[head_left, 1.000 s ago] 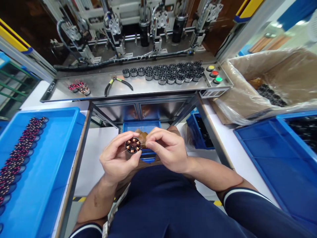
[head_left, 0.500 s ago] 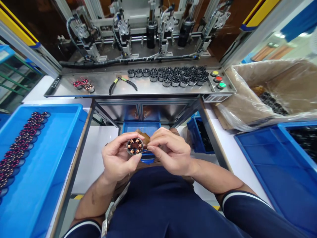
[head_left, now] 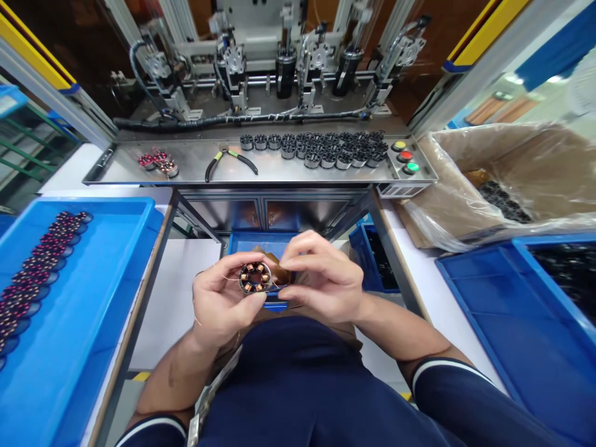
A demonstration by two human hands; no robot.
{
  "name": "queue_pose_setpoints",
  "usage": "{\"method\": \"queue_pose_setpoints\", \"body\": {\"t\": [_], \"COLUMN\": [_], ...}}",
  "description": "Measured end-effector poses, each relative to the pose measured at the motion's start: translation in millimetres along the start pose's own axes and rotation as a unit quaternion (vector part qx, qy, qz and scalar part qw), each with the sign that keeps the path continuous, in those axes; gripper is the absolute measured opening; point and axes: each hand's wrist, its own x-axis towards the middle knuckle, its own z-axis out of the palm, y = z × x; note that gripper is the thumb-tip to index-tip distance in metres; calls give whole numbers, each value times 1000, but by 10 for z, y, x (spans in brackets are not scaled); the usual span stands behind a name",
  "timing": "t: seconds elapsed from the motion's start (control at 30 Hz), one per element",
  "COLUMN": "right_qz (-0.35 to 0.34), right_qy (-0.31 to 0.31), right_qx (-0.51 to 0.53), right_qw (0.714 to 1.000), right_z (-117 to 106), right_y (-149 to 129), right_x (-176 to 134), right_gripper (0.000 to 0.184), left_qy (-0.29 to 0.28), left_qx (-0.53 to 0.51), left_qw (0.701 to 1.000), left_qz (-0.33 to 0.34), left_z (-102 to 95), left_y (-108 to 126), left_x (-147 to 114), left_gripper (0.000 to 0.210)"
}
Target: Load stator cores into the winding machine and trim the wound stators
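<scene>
Far off to the left of my fingers, the blue tray (head_left: 93, 323) carries a curving row of red-wound stators (head_left: 37, 273) along its outer side; it sits much as it did a second ago, though the whole scene has slid a little lower in view since then.

My left hand (head_left: 218, 307) is curled around a wound stator (head_left: 254, 277) — thumb below, fingertips over its top edge, closed snugly on its rim with the copper coils facing up at me. It sits in front of my chest, a touch higher and further right than half a second ago.

Just right of it, touching its edge, my right hand (head_left: 323, 282) has changed most: the fingers, which lay lower and flatter before, now arch up over the stator's right side, thumb and forefinger pinched nearly shut. Whether they have hold of a fine wire there I cannot tell; a thin strand shows near my left thumb.

Beyond my fingers, up on the steel shelf (head_left: 279, 171), lie the pliers (head_left: 230, 161) and, to their right, a cluster of bare black cores (head_left: 321, 149) beside the three buttons (head_left: 404, 156) — unmoved. Well right of my right hand stand the lined carton (head_left: 521, 174) and another blue bin (head_left: 512, 310).
</scene>
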Motion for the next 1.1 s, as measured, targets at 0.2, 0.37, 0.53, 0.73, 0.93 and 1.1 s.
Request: {"method": "queue_pose_setpoints", "body": {"t": [0.2, 0.37, 0.53, 0.73, 0.93, 1.1], "right_qz": [-42, -69, -120, -156, -115, -8], "right_qy": [-109, -123, -42, 4, 92, 118], "right_qx": [39, 36, -88, -211, -201, -168], "right_qw": [992, 989, 988, 965, 968, 979], "right_z": [-119, -96, -99, -95, 98, 236], "right_y": [77, 76, 15, -80, -110, -177], "right_x": [215, 221, 113, -26, -62, -64], "right_gripper": [26, 20, 7, 14, 16, 6], "left_qy": [-38, -57, -53, 0, 38, 46], "left_qx": [-113, -150, -126, -14, 74, 76], "left_qw": [986, 976, 984, 1000, 986, 983], "left_qz": [-119, -144, -111, 13, 147, 160], "left_z": [43, 93, 94, 158, 156, 144], "left_y": [4, 23, -2, 5, -41, -78], "left_x": [0, 26, 50, 38, 42, 17], "left_gripper": [35, 33, 32, 36, 44, 48]}}
